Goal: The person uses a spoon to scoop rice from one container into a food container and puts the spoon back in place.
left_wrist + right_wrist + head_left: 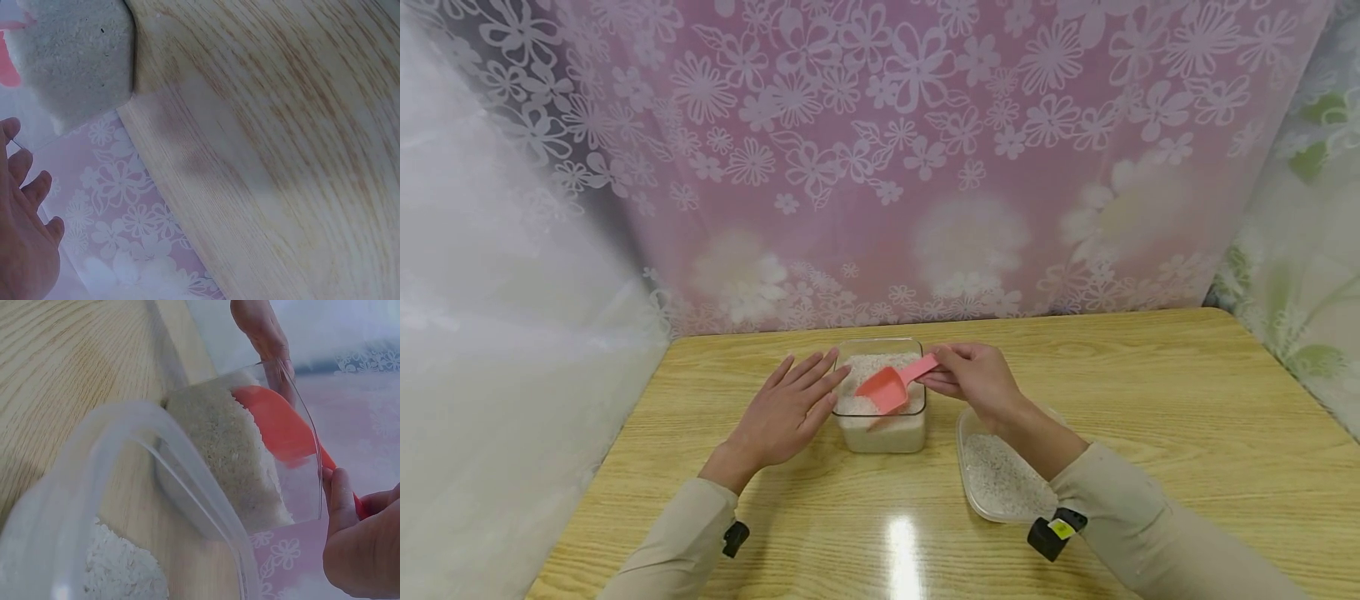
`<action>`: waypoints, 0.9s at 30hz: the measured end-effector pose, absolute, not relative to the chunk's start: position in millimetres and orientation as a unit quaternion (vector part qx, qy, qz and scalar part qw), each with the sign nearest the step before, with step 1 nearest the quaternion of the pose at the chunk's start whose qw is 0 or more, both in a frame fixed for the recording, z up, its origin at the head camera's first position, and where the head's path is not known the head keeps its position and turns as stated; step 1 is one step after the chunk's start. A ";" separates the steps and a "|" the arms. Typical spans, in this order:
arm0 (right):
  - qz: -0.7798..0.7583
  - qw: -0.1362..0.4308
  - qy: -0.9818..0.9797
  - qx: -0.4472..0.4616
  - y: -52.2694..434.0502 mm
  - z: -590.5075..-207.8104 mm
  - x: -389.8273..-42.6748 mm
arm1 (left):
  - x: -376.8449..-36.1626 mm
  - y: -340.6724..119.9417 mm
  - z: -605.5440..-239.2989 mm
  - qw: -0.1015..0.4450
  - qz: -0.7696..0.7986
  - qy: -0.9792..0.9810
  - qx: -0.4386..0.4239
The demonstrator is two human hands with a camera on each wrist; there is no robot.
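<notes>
Pinching a pink plastic scoop [891, 387], right hand [973, 382] hovers over grainy rice [880, 392]; left hand [786, 412] flat, released.

On the wooden worktop [1150, 392] stands a clear square plastic container of rice [882, 433], a pink plastic scoop [891, 387] over it. To its right, nearer the person, lies a shallow clear plastic tub of rice [992, 479]. A flowered curtain [887, 158] hangs behind.
</notes>
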State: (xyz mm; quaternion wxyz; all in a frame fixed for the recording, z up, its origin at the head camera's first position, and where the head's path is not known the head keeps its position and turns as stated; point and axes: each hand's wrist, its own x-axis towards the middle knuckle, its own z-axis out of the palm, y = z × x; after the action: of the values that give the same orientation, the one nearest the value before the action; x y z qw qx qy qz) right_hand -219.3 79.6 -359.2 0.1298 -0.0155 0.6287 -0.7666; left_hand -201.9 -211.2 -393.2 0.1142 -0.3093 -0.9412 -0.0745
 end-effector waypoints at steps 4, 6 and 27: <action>-0.781 0.137 0.609 -0.008 84.6 -359.4 -219.8 | -201.7 -210.9 -393.0 0.114 -0.077 -0.941 -0.309; -0.789 0.142 0.597 -0.004 87.3 -360.0 -220.5 | -201.6 -210.8 -393.0 0.113 -0.078 -0.941 -0.308; -0.850 0.183 0.493 0.020 108.9 -358.3 -223.4 | -201.2 -210.1 -394.0 0.113 -0.081 -0.942 -0.306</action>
State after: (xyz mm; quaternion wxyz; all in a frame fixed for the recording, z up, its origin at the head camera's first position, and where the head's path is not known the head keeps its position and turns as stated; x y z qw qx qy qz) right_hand -223.4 108.9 -358.3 0.1833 0.0199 0.4933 -0.8501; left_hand -201.2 -210.1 -394.0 0.1130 -0.3063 -0.9417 -0.0811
